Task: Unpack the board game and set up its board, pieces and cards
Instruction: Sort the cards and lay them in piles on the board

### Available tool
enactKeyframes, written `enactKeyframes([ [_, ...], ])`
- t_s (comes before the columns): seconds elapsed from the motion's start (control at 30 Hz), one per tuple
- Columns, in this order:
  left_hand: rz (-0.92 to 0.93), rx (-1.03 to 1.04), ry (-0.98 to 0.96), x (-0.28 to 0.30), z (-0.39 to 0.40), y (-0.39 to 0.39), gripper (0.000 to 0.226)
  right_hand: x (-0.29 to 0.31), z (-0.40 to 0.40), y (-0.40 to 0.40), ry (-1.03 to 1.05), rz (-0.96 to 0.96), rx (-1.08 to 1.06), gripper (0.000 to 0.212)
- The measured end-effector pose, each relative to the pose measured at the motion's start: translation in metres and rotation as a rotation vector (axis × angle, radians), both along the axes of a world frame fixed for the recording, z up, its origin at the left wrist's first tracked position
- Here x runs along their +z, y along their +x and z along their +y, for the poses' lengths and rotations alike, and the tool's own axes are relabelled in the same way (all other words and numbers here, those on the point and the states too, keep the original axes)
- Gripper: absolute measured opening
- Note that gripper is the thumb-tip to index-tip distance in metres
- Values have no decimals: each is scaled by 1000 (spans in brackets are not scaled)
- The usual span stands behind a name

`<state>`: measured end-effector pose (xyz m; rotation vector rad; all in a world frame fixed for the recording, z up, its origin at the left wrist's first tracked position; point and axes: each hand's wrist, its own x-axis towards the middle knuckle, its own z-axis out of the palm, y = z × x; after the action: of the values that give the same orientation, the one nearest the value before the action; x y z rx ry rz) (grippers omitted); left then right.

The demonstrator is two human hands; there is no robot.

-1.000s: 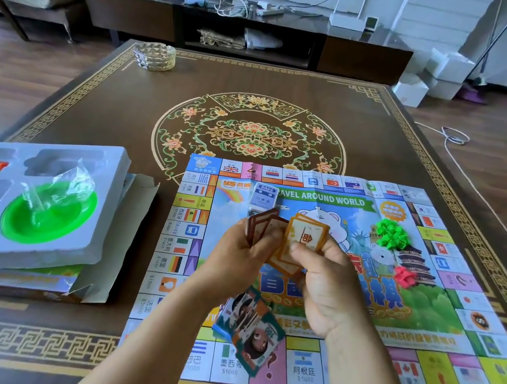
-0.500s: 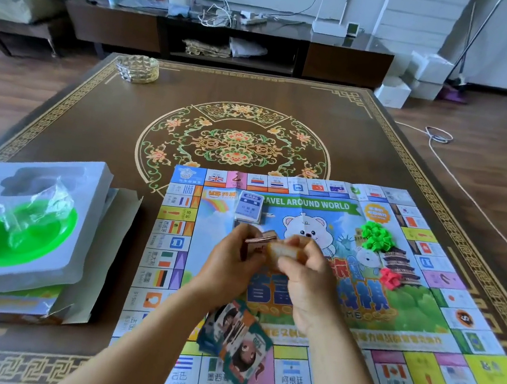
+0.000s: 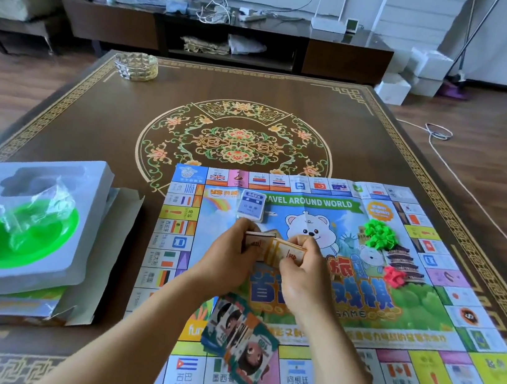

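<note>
A: Hands? Count the stacks.
B: Left hand (image 3: 231,250) and right hand (image 3: 302,273) both grip one brown card stack (image 3: 276,250) above the board (image 3: 424,313). Two more: blue deck (image 3: 251,206), character cards (image 3: 239,342). One tray (image 3: 91,201) left on the tabletop (image 3: 92,123).

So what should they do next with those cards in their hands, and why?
Probably square the orange cards and lay them on the board beside the blue deck: both hands, left and right, grip them, and that deck already sits stacked there.
</note>
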<state>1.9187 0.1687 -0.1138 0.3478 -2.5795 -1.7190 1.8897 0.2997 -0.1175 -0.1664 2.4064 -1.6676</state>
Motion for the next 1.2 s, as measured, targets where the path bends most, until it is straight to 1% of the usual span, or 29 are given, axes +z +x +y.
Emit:
enactKeyframes([
  [0.1, -1, -34, -67, 1, 3, 1, 8, -4, -7, 2, 50, 7, -2, 24],
  [0.2, -2, -69, -126, 3, 6, 0, 13, -8, -14, 3, 79, 19, -19, 26],
  [0.37, 5, -57, -179, 2, 3, 0, 13, -4, -13, 5, 114, 39, -36, 26],
  [0.43, 17, -41, -162, 4, 2, 0, 12, -1, -13, 4, 134, 61, -31, 27],
  [0.53, 20, 7, -44, 6, -5, -1, 10, 4, -6, -3, 96, 67, -86, 27],
  [0.6, 2, -10, -6, 4, -7, 1, 16, 4, -2, -5, 108, 29, -74, 27],
  [0.67, -11, -28, -45, 0, -6, 3, 21, 1, -3, -2, 168, 9, 0, 29],
  [0.7, -14, -34, -67, -1, -5, 2, 20, 0, -4, -2, 185, 9, 17, 30],
  [0.77, -4, -34, -90, 0, -3, 2, 16, 2, -4, -2, 165, 5, 12, 31],
  [0.87, 4, -17, -74, 0, -4, 1, 19, 5, -2, -3, 113, -11, -13, 27],
  [1.03, -17, -28, -117, -3, -2, 3, 14, 2, -4, -2, 124, -23, 2, 26],
  [1.2, -40, -18, -146, -3, -4, -1, 16, 1, -6, -2, 106, -26, 12, 23],
])
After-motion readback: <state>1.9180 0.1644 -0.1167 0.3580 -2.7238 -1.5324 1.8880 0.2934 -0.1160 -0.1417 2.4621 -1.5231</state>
